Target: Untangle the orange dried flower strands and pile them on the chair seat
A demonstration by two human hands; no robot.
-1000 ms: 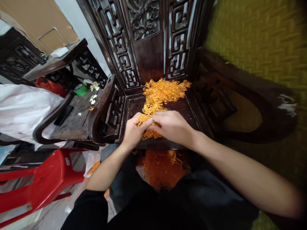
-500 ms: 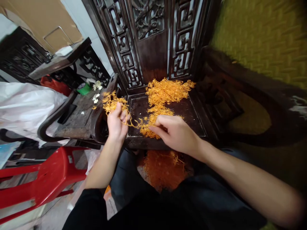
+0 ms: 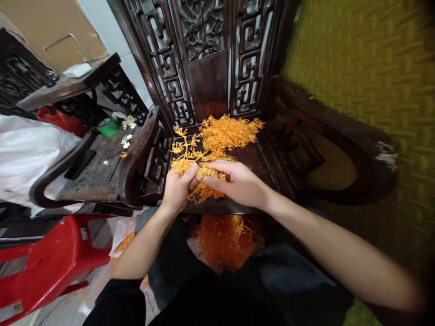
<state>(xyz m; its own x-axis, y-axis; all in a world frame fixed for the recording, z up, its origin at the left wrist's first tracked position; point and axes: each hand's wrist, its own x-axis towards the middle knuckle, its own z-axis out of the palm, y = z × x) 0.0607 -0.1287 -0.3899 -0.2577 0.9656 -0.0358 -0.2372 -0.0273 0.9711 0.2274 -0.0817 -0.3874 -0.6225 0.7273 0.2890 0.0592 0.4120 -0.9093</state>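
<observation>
My left hand [image 3: 175, 191] is closed around a bunch of orange branching plastic sprigs [image 3: 186, 147], whose thin stems fan out above the thumb. Close against it, my right hand [image 3: 243, 186] pinches the yellowish end of a sprig [image 3: 205, 172] between thumb and fingers. Both hands are over the front of a dark wooden chair seat [image 3: 253, 158]. A heap of loose orange sprigs [image 3: 231, 133] lies at the back of the seat, and more spread forward beneath my hands, partly hidden by them.
The carved chair back [image 3: 209, 86] rises behind the heap. To the left, a second wooden chair [image 3: 95, 181] carries small white flower pieces [image 3: 127, 141] and a green tape roll [image 3: 108, 127]. A red plastic stool [image 3: 57, 253] stands lower left. More orange pieces [image 3: 224, 240] lie below, between my knees.
My left hand has moved right with its bunch of sprigs and now meets my right hand. The right hand has drawn a sprig end up from the seat. The view has shifted slightly.
</observation>
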